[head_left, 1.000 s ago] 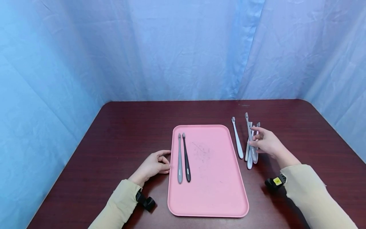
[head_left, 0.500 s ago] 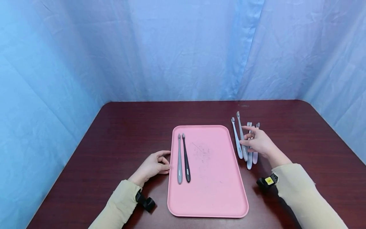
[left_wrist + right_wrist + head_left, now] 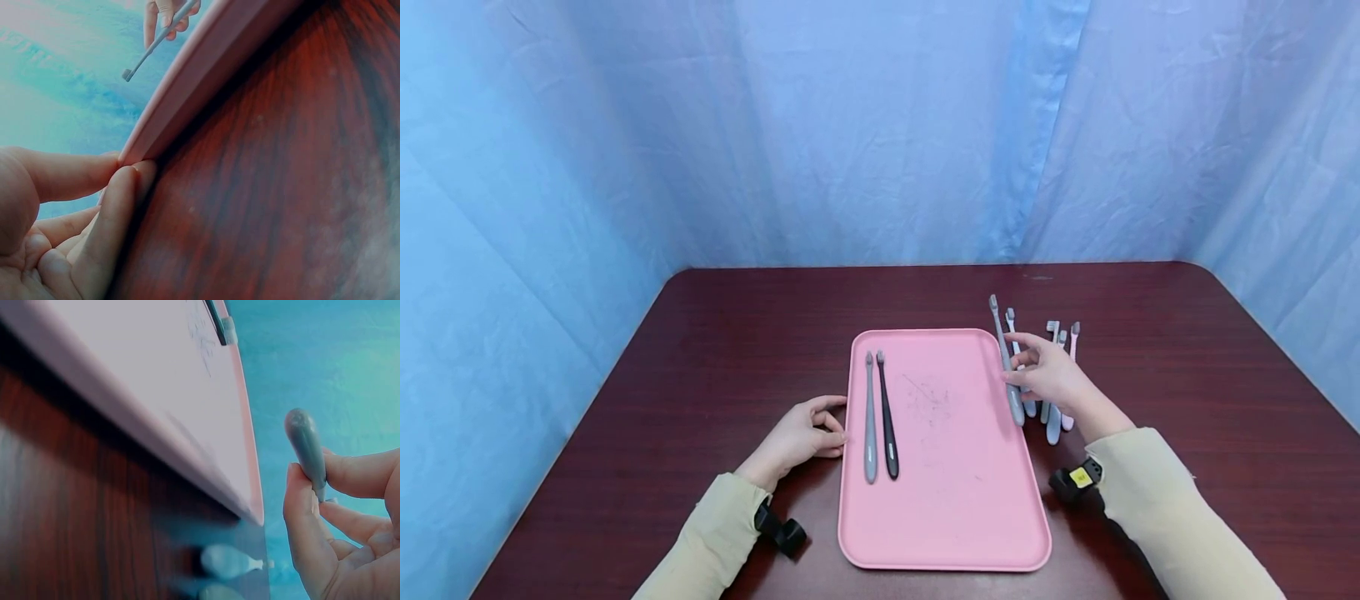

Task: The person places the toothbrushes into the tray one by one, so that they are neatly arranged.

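Observation:
My right hand (image 3: 1052, 379) pinches a grey toothbrush (image 3: 1011, 392) by its handle, raised at the pink tray's right rim, head pointing away. In the right wrist view the handle's rounded end (image 3: 303, 437) stands up between thumb and fingers. My left hand (image 3: 797, 437) pinches the left rim of the pink tray (image 3: 958, 500); the left wrist view has thumb (image 3: 75, 175) and fingers meeting at that edge. Side by side on the tray's left part lie a grey toothbrush (image 3: 871, 433) and a black toothbrush (image 3: 889, 429).
Right of the tray, several pale toothbrushes (image 3: 1054, 427) lie on the dark wood table (image 3: 760, 342), partly hidden behind my right hand. A light blue one (image 3: 1012, 321) lies closest to the tray. Blue curtains (image 3: 880, 133) hang behind the table.
My right hand has carried the grey toothbrush left from the pile, past the light blue one, to the tray's right rim. The left hand stays at the tray's left edge.

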The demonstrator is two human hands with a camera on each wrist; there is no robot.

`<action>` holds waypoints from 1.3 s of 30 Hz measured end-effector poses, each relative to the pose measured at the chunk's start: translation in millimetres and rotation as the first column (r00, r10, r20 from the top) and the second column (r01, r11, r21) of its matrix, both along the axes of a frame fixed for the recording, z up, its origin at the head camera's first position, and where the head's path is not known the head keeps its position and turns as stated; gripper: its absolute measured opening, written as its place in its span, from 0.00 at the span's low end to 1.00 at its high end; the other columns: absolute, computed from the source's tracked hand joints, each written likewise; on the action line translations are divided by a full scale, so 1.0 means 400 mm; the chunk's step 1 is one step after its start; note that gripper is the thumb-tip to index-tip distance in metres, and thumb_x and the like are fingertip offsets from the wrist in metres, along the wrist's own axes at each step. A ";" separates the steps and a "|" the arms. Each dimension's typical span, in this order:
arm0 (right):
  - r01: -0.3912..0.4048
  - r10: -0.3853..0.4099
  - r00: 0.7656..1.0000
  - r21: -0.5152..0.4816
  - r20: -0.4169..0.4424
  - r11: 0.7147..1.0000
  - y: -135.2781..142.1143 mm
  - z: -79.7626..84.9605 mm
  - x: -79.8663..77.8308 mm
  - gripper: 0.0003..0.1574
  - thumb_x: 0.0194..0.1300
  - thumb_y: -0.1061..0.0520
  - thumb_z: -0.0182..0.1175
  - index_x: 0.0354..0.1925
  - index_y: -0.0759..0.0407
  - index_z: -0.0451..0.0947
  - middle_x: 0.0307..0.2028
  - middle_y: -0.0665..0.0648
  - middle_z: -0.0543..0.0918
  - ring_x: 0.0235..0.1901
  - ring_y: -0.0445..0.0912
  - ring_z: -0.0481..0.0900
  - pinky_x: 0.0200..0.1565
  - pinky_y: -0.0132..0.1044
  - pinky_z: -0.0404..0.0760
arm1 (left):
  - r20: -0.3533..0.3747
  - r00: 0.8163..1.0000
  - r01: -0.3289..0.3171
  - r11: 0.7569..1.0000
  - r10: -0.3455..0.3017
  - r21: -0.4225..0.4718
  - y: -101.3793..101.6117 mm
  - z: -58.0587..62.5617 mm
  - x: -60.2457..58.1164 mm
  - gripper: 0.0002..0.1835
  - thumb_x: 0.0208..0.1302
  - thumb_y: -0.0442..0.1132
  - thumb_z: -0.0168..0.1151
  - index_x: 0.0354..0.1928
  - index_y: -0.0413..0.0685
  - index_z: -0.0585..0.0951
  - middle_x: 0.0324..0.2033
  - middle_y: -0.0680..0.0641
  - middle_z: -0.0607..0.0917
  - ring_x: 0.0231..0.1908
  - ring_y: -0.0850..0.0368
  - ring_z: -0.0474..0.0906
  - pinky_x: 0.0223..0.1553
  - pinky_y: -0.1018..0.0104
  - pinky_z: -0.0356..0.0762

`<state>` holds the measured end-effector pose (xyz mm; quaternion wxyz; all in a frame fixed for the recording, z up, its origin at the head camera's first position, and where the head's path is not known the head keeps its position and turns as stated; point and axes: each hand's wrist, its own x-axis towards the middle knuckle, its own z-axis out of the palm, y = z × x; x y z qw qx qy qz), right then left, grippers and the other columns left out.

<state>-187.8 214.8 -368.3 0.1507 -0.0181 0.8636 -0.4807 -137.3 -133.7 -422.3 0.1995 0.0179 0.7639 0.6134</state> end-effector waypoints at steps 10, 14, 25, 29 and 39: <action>0.002 -0.002 1.000 -0.067 0.010 0.998 -0.042 -0.010 0.002 0.42 0.65 0.65 0.56 0.72 0.60 0.50 0.41 0.60 0.74 0.28 0.42 0.75 0.34 0.38 0.82 | -0.006 1.000 0.007 1.000 -0.007 0.020 -0.003 -0.002 0.002 0.32 0.57 0.23 0.58 0.65 0.32 0.64 0.25 0.49 0.78 0.25 0.63 0.78 0.33 0.68 0.84; 0.005 -0.004 1.000 -0.101 0.010 0.995 -0.056 -0.014 0.003 0.42 0.65 0.65 0.56 0.73 0.58 0.51 0.39 0.58 0.74 0.27 0.42 0.75 0.33 0.36 0.80 | -0.005 1.000 0.007 1.000 -0.007 0.023 -0.003 -0.001 0.001 0.32 0.57 0.22 0.58 0.65 0.32 0.64 0.25 0.49 0.78 0.25 0.63 0.78 0.33 0.69 0.84; 0.026 -0.025 1.000 -0.150 0.011 0.988 -0.089 -0.030 0.004 0.43 0.62 0.68 0.57 0.72 0.59 0.54 0.38 0.58 0.74 0.29 0.41 0.75 0.33 0.35 0.80 | -0.008 1.000 0.004 1.000 -0.004 0.005 -0.002 0.002 0.002 0.32 0.57 0.23 0.58 0.65 0.32 0.64 0.26 0.48 0.78 0.25 0.63 0.78 0.33 0.68 0.84; 0.029 -0.026 1.000 -0.173 0.017 0.984 -0.102 -0.035 0.004 0.42 0.62 0.69 0.57 0.71 0.61 0.54 0.37 0.59 0.74 0.29 0.41 0.75 0.33 0.35 0.80 | -0.010 1.000 0.005 1.000 -0.005 0.003 -0.003 0.005 0.005 0.32 0.57 0.23 0.58 0.65 0.32 0.63 0.26 0.48 0.78 0.25 0.63 0.78 0.33 0.68 0.84; 0.020 -0.015 1.000 -0.228 0.026 0.974 -0.132 -0.047 0.009 0.42 0.61 0.69 0.58 0.70 0.63 0.55 0.35 0.56 0.72 0.26 0.38 0.74 0.31 0.35 0.81 | -0.007 1.000 0.014 1.000 -0.014 0.015 -0.005 0.006 0.004 0.32 0.58 0.23 0.58 0.65 0.31 0.62 0.26 0.48 0.78 0.25 0.64 0.77 0.32 0.69 0.83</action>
